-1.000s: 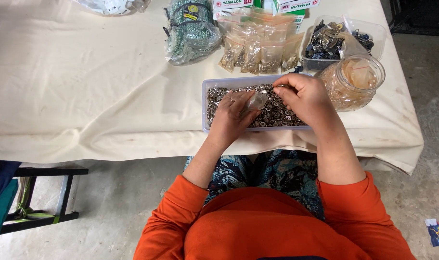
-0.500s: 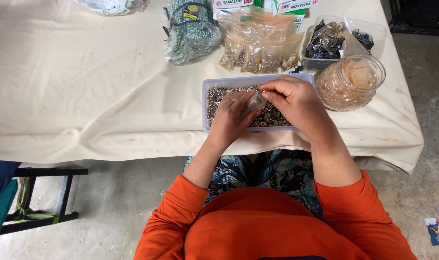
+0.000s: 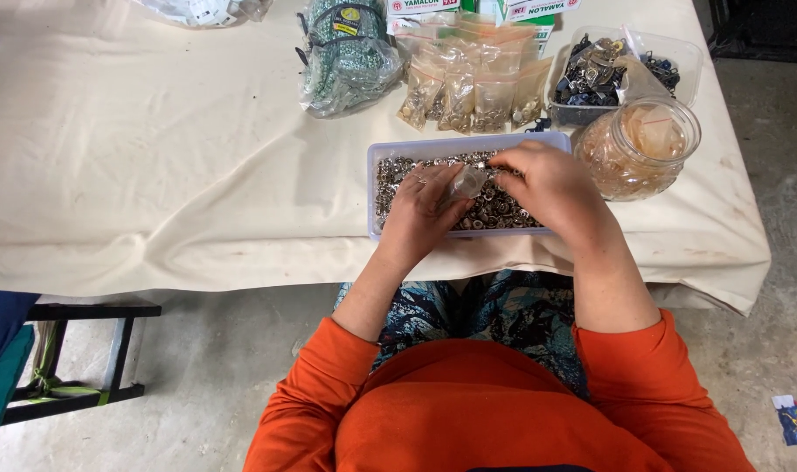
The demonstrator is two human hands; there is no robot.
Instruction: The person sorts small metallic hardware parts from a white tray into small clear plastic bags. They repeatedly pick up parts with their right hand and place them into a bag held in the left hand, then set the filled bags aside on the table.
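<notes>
Both your hands meet over the shallow lilac plastic tray (image 3: 379, 188) of small metal rings near the table's front edge: left hand (image 3: 423, 210) fingers pinch a small clear plastic bag (image 3: 465, 183), right hand (image 3: 549, 182) fingers curl at its mouth.

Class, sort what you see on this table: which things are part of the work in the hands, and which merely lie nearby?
In use: left hand; right hand; small clear plastic bag; pale rectangular tray of small metal rings.

Lying about: round clear jar; row of filled clear packets; clear tub of dark metal parts; green-patterned bagged bundle.
</notes>
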